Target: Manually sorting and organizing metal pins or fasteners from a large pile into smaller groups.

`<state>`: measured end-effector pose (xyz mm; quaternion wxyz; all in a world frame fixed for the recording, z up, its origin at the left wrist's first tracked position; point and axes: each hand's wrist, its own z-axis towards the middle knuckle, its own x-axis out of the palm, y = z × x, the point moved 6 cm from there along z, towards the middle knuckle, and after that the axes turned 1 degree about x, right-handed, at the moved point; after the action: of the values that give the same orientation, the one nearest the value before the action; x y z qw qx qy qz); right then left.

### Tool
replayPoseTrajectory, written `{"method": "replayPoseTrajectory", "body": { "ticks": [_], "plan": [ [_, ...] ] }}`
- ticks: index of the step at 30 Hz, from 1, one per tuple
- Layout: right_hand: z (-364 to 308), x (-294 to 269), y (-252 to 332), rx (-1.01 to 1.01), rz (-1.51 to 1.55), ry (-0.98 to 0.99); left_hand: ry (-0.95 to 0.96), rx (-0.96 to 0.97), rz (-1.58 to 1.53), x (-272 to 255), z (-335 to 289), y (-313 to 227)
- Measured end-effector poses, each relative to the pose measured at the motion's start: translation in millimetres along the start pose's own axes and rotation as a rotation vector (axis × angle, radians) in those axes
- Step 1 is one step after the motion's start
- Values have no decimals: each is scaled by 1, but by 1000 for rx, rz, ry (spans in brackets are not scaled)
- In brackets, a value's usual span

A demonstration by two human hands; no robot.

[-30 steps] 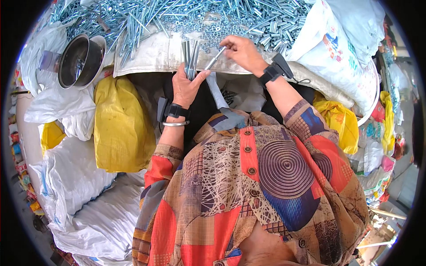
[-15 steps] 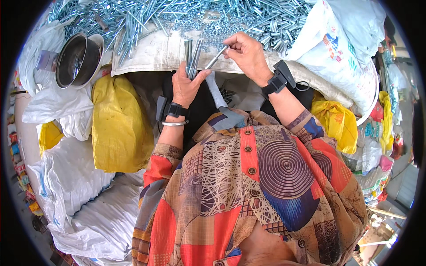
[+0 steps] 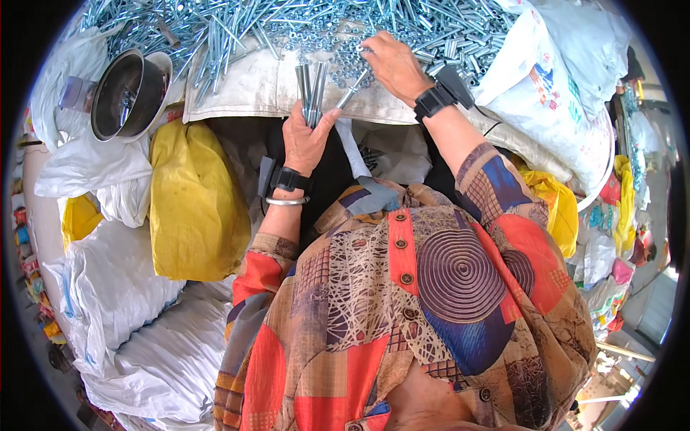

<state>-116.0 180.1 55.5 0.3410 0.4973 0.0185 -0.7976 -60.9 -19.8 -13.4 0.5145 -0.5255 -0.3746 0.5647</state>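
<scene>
Upright in my left hand (image 3: 305, 142) is a bundle of shiny metal anchor bolts (image 3: 310, 93), with the fingers closed around their lower ends. One more anchor bolt (image 3: 352, 89) slants to the right, pinched near the thumb, its thin end pointing up toward my other hand. My right hand (image 3: 397, 70) is over the far edge of the work surface, thumb and finger pinched together on a small shiny nut (image 3: 361, 48). Loose nuts (image 3: 346, 57) lie scattered just beside those fingertips.
Heaped across the far side are threaded rods (image 3: 223, 32) and metal sleeves (image 3: 460, 54) on a whitish cloth (image 3: 237, 93). A dark pot (image 3: 118, 97) stands at the left. A white sack (image 3: 539, 79) leans at the right, and a yellow bag (image 3: 194, 208) hangs near my left arm.
My right hand has left the slanted anchor bolt and moved up and away to the loose nuts. My left hand stays nearly in place with the bundle and the slanted bolt.
</scene>
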Motion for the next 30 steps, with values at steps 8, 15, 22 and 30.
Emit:
{"method": "replayPoseTrajectory", "body": {
  "ticks": [8,15,22,30],
  "plan": [
    [-6,17,-17,199,-106,106,-3,-17,-52,2,2,5],
    [-25,-5,-4,619,1019,80,9,-47,-54,2,1,0],
    [-34,-17,4,585,1038,66,15,51,-10,5,1,-7],
    [-77,7,9,854,1299,161,32,212,366,2,-22,-26]
  ]
}}
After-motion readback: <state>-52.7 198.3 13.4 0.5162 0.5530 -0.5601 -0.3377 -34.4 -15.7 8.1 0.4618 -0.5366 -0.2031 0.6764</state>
